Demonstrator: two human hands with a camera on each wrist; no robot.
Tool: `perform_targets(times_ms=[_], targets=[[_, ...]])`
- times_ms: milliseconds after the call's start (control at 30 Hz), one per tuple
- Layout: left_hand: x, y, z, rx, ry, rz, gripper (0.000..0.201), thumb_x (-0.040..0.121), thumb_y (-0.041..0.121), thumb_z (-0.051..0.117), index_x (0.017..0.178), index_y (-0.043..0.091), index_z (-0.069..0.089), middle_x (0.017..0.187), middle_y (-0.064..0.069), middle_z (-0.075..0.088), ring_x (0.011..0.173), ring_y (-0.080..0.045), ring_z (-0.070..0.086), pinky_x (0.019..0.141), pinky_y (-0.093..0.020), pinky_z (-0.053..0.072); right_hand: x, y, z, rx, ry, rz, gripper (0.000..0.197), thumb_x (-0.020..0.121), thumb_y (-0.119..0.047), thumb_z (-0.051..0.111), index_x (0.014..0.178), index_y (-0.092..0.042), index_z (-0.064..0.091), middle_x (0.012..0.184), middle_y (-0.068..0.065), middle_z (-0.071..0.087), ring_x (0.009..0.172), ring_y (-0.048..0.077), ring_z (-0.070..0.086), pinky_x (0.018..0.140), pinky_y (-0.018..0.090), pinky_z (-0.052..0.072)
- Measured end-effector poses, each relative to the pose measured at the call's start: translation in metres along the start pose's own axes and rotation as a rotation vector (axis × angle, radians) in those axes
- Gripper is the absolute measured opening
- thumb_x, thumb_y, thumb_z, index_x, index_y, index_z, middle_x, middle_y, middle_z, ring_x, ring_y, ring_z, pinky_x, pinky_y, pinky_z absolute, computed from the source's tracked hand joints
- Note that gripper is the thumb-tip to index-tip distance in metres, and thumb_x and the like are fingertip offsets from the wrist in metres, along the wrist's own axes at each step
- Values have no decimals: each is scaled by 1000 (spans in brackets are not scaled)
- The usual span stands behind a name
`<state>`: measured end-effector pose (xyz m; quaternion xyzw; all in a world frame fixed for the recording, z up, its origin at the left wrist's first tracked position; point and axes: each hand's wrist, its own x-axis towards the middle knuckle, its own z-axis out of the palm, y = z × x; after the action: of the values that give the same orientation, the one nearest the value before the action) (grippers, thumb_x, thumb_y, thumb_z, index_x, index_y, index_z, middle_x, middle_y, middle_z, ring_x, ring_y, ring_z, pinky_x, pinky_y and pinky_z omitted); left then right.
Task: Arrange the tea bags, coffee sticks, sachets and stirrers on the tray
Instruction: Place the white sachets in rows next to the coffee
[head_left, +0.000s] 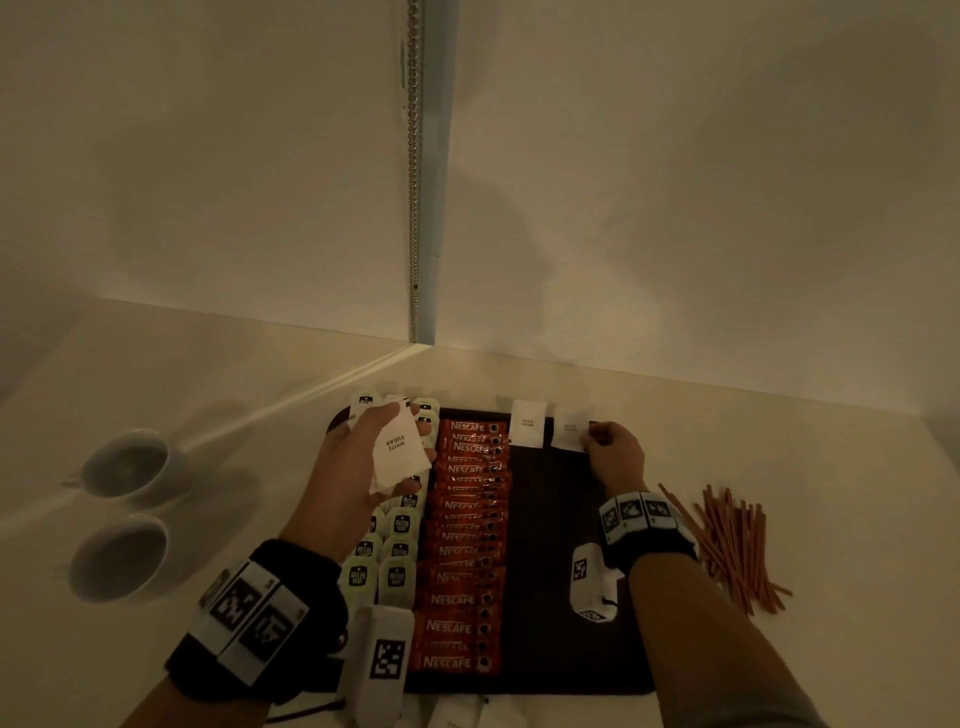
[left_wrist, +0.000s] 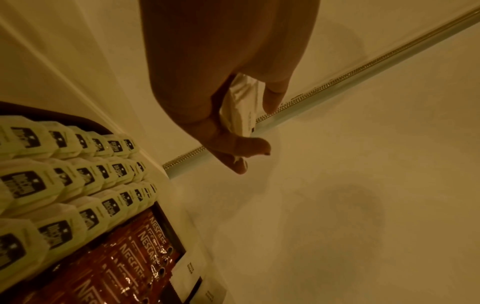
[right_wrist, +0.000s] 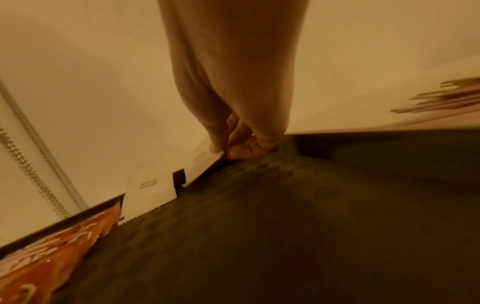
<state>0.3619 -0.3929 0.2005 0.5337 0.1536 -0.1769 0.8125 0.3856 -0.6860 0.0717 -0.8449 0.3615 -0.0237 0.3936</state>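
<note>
A dark tray (head_left: 561, 545) lies on the counter. Rows of pale green tea bags (head_left: 397, 551) fill its left side, with a column of red Nescafe coffee sticks (head_left: 467, 540) beside them. My left hand (head_left: 384, 447) holds a stack of white sugar sachets (head_left: 397, 449) above the tea bags; the stack of sachets (left_wrist: 237, 105) is also in the left wrist view. My right hand (head_left: 602, 441) pinches one white sachet (head_left: 569, 428) leaning on the tray's far rim, next to another sachet (head_left: 527, 423). Reddish stirrers (head_left: 732, 545) lie in a loose pile right of the tray.
Two white cups (head_left: 130, 467) (head_left: 117, 556) stand on the counter at the left. The wall corner with a metal strip (head_left: 414, 208) rises just behind the tray. More white sachets (head_left: 467, 714) lie at the tray's near edge. The tray's right half (right_wrist: 285, 226) is bare dark mat.
</note>
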Motion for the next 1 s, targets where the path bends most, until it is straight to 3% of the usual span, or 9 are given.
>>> perform_targets(times_ms=[167,500,600,700,767,900,1000], targets=[[4,-1,-2,4,11,-17,23,96,27,46,99,12,64,85,-10,71,77,-29,65,42,-24,47,5,0,11,18,36,-7,19,87,-12,63,103,-3,66,107,14,67,101,28,60,81,25,40],[7,0,-8,-89,-44,-71,29,97,19,35,108,8,60,87,-13,73,69,-25,70,45,-26,52,11,2,20,11,58,-13,16,86,-10,63,98,1,63,104,18,66,99,31,59,86,32,44],[8,3,-6,-80,-22,-49,25,97,15,39,107,8,61,85,-11,73,70,-24,70,46,-28,54,6,-3,16,25,71,-8,24,86,-13,65,104,2,59,107,19,64,101,32,58,82,29,42],[8,4,-4,-69,23,-15,12,95,12,49,97,9,61,81,-7,71,72,-21,69,52,-32,57,-16,-31,7,151,81,-83,28,87,-21,64,107,-3,58,105,12,64,99,25,59,79,25,42],[9,5,-1,-30,26,4,8,93,13,54,96,10,61,80,-3,70,67,-16,70,55,-35,57,-46,-61,1,280,-69,-195,22,90,-26,60,103,-9,59,97,2,63,92,19,58,77,27,47],[9,6,9,15,48,62,7,89,14,62,96,11,63,88,-4,70,70,-14,69,49,-28,55,-122,-113,-4,485,-594,-342,35,81,-45,61,97,-15,62,91,0,67,84,17,64,73,28,53],[5,5,12,12,41,100,8,88,12,64,96,14,65,83,0,73,71,-14,70,49,-26,53,-146,-123,1,515,-594,-389,21,84,-30,67,99,-16,64,95,6,70,89,27,67,80,40,56]])
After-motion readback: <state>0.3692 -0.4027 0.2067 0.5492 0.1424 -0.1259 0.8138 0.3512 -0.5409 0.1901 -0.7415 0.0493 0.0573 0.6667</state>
